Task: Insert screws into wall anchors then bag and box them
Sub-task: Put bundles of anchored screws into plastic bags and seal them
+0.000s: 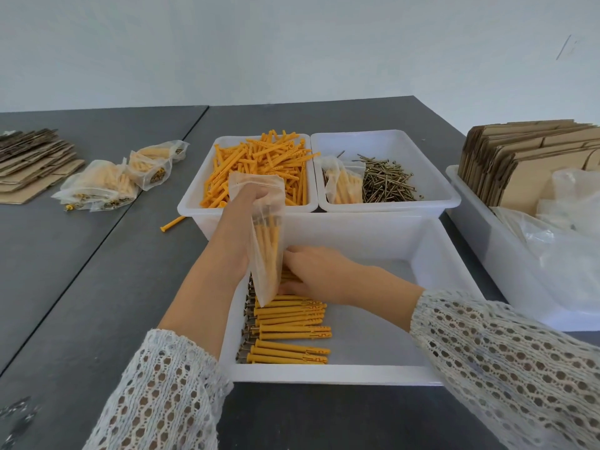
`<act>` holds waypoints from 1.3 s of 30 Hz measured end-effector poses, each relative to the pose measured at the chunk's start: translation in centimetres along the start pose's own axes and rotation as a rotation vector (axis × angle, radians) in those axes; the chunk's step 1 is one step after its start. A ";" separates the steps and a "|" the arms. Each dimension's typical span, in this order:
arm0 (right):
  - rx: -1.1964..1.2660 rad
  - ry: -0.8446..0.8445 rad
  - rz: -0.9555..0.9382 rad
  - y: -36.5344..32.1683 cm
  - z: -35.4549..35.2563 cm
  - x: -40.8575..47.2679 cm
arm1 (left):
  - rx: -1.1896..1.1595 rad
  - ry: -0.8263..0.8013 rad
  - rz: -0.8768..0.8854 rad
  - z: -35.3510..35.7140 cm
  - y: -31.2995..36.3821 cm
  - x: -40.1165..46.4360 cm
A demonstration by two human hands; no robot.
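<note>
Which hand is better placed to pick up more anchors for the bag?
The right hand. It already rests on the row of anchors in the near tray, beside the bag. The left hand is busy: it grips the bag at the top and holds it upright.
</note>
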State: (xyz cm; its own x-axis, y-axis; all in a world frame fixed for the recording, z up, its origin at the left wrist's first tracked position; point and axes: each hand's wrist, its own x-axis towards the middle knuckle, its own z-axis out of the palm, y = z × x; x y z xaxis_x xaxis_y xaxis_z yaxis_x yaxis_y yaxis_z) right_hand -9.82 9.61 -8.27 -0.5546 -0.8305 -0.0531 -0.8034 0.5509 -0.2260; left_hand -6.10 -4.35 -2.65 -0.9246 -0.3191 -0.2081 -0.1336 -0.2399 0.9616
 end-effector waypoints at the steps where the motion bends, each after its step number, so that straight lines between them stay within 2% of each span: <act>1: -0.004 -0.011 0.012 -0.1 0.0 0.2 | 0.020 0.002 0.020 0.0 0.1 0.0; 8: 0.189 -0.068 0.137 0.5 -0.1 1.0 | -0.042 -0.101 0.073 -0.5 0.7 -0.4; 12: 0.284 -0.069 0.160 0.9 -0.5 1.1 | -0.052 -0.087 0.062 -0.6 0.7 -0.6; 17: 0.277 -0.034 0.148 1.9 -2.4 0.8 | -0.088 -0.126 0.055 -0.8 0.8 -0.7; 22: 0.773 0.178 0.243 3.6 -6.3 -0.6 | -0.140 -0.271 -0.095 -1.0 1.2 -1.0; 25: 0.998 0.455 0.266 4.7 -8.1 -1.6 | -0.093 -0.397 -0.204 -0.4 1.1 -1.3; 27: 1.158 0.652 0.263 5.0 -8.8 -2.0 | 0.012 -0.410 -0.240 0.0 0.7 -1.6; 30: 1.314 0.781 0.221 4.7 -9.3 -2.2 | 0.093 -0.409 -0.276 0.4 0.1 -1.5; 33: 1.265 0.707 0.157 3.7 -9.3 -2.2 | 0.078 -0.443 -0.299 0.6 0.2 -1.5; 37: 0.886 0.460 0.086 2.3 -8.7 -1.9 | 0.005 -0.508 -0.234 0.7 0.2 -1.5; 39: 0.824 0.371 0.062 1.7 -8.6 -1.9 | 0.011 -0.513 -0.196 0.7 0.1 -1.4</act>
State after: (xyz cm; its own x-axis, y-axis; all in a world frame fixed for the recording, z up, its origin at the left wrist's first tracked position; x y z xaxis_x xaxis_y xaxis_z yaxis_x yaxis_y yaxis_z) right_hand -12.04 12.85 -0.20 -0.7408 -0.6423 0.1964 -0.4390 0.2417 -0.8654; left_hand -5.05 -3.25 -2.16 -0.9370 0.2192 -0.2721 -0.3220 -0.2391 0.9161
